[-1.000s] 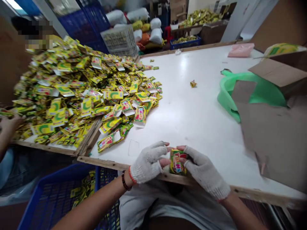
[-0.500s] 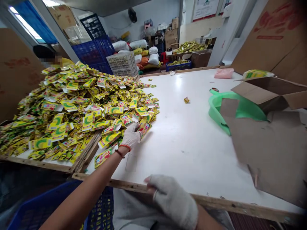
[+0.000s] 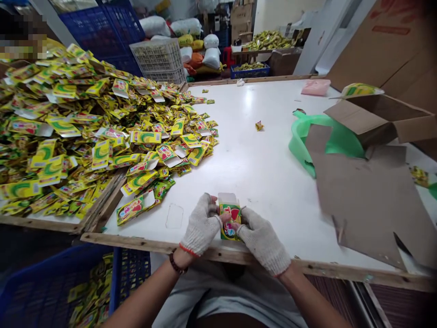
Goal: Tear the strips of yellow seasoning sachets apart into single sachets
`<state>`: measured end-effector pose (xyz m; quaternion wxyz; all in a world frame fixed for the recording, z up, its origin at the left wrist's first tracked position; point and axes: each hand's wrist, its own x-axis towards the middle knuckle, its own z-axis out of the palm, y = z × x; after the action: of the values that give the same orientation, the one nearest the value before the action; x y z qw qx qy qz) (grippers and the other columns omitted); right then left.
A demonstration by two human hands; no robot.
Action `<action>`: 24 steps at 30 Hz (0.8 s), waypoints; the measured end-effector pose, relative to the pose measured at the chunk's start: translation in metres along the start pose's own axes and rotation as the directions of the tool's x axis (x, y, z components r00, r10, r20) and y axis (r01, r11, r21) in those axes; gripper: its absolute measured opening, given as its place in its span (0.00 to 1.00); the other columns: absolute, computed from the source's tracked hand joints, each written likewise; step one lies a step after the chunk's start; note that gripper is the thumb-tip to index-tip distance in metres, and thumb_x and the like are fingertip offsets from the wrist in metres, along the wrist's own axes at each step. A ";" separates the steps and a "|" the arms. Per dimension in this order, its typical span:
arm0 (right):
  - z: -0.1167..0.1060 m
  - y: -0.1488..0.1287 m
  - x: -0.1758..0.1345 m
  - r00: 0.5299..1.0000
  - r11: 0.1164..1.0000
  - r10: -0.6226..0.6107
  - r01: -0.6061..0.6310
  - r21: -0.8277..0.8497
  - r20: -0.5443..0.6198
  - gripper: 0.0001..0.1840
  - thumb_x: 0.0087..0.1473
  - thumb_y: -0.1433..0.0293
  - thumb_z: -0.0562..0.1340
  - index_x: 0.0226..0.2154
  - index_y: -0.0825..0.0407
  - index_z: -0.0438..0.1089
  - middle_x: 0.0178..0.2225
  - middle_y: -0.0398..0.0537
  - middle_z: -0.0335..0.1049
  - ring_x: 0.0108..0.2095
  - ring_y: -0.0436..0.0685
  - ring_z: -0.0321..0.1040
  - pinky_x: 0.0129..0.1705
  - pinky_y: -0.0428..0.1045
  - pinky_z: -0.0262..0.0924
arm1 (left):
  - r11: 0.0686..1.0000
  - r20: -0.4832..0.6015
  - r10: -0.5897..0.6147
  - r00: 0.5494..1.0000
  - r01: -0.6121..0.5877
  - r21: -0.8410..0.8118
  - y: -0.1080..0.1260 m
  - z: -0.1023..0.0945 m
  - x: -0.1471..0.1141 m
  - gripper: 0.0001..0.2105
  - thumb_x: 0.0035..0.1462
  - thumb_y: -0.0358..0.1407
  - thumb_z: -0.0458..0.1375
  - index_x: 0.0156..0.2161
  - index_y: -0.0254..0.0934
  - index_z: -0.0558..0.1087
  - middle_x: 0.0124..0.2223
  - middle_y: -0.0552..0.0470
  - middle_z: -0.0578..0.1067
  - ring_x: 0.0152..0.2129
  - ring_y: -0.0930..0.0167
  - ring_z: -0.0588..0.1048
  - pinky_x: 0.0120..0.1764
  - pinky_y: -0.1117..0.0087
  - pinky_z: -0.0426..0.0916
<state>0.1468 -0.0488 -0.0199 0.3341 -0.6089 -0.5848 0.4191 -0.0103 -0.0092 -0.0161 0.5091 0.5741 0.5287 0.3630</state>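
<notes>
Between my two gloved hands, a small yellow and green candy box (image 3: 229, 217) stands near the table's front edge, its white end flap sticking up at the far end. My left hand (image 3: 204, 224) grips the box from the left, thumb on its printed face. On the other side my right hand (image 3: 261, 237) holds it, its thumb also on the front. Both white knitted gloves leave the fingertips bare. To the left spreads a large pile of similar boxes and small wrapped packets (image 3: 136, 132), some boxes with white flaps open.
A green plastic basin (image 3: 300, 146) and brown cardboard sheets (image 3: 362, 196) lie at the right, beside an open carton (image 3: 392, 114). One small packet (image 3: 259, 125) lies mid-table. Below left, a blue crate (image 3: 44, 282) contains packets. Another person (image 3: 23, 36) is behind the pile.
My left hand has come back from the pile's edge with a box, toward the front of the table. My right hand has moved up and taken hold of the box too. The view has tilted down.
</notes>
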 end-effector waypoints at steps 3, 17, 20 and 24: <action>-0.003 0.003 -0.004 0.998 0.995 0.027 -0.022 0.101 -0.049 0.15 0.51 0.66 0.56 0.43 0.51 0.64 0.32 0.45 0.72 0.32 0.54 0.69 0.34 0.47 0.64 | 0.974 0.067 -0.063 0.996 0.076 -0.215 0.001 0.012 -0.004 0.15 0.49 0.35 0.58 0.39 0.36 0.58 0.32 0.52 0.72 0.26 0.71 0.73 0.28 0.71 0.70; -0.015 0.019 -0.008 0.996 0.972 -0.066 0.078 0.220 -0.059 0.18 0.51 0.67 0.58 0.46 0.53 0.64 0.40 0.50 0.70 0.36 0.53 0.67 0.40 0.48 0.65 | 0.992 0.270 0.081 0.959 -0.051 -0.115 0.004 0.002 -0.006 0.09 0.52 0.33 0.55 0.38 0.32 0.72 0.40 0.47 0.75 0.37 0.66 0.72 0.42 0.68 0.66; -0.016 0.018 -0.009 0.994 0.979 -0.095 0.103 0.174 -0.057 0.19 0.51 0.68 0.58 0.47 0.53 0.63 0.39 0.49 0.70 0.32 0.52 0.67 0.37 0.48 0.65 | 0.989 0.300 0.079 0.951 -0.037 -0.145 0.008 0.002 0.002 0.10 0.51 0.34 0.55 0.39 0.32 0.72 0.40 0.48 0.75 0.37 0.67 0.72 0.41 0.68 0.66; -0.016 0.016 -0.013 0.990 0.984 -0.087 0.103 0.142 -0.114 0.20 0.52 0.68 0.56 0.49 0.53 0.62 0.39 0.49 0.70 0.31 0.51 0.67 0.36 0.47 0.66 | 0.984 0.283 0.025 0.959 0.026 -0.175 0.006 0.006 0.011 0.13 0.49 0.36 0.58 0.40 0.34 0.65 0.35 0.50 0.73 0.31 0.69 0.72 0.35 0.69 0.67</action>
<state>0.1684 -0.0617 -0.0256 0.4291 -0.5754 -0.5618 0.4114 -0.0016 0.0006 -0.0124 0.6288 0.5726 0.4158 0.3223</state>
